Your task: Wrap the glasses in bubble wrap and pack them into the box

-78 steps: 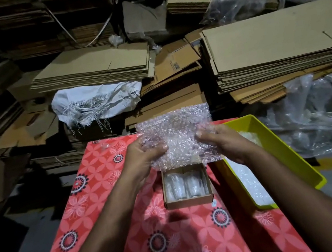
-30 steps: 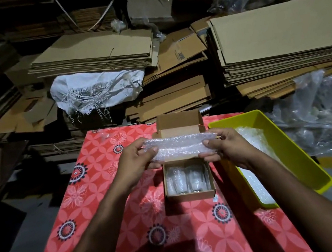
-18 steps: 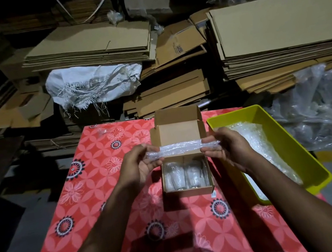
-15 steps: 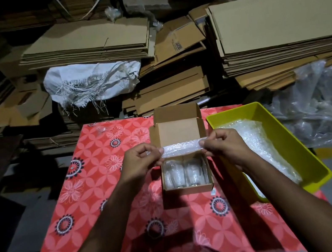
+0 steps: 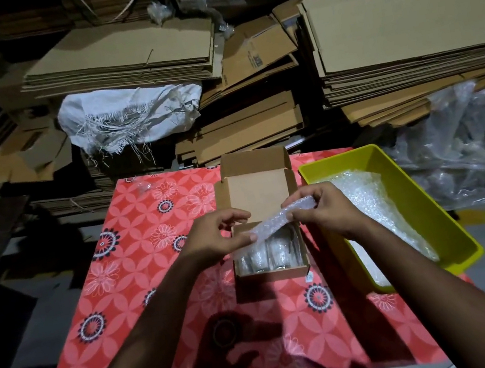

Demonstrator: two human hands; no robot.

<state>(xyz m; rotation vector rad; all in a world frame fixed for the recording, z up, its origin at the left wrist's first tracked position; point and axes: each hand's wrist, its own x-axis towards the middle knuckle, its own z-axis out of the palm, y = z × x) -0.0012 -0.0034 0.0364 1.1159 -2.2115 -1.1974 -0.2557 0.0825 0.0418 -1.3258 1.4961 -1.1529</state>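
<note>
A small cardboard box (image 5: 271,274) stands open on the red flowered tablecloth (image 5: 139,267), its lid flap upright at the back. Two glasses wrapped in bubble wrap (image 5: 263,256) lie side by side inside it. Just above the box I hold a folded strip of bubble wrap (image 5: 277,221), tilted up to the right. My left hand (image 5: 215,240) pinches its lower left end and my right hand (image 5: 324,213) pinches its upper right end.
A yellow plastic tray (image 5: 417,211) with more bubble wrap sits right of the box. Stacks of flat cardboard (image 5: 403,35) and a white sack (image 5: 129,116) fill the back. Clear plastic sheeting (image 5: 470,143) lies at the right.
The large bubble wrap sheet held up over the box has been folded down into a narrow strip. It now tilts, with my right hand higher than my left.
</note>
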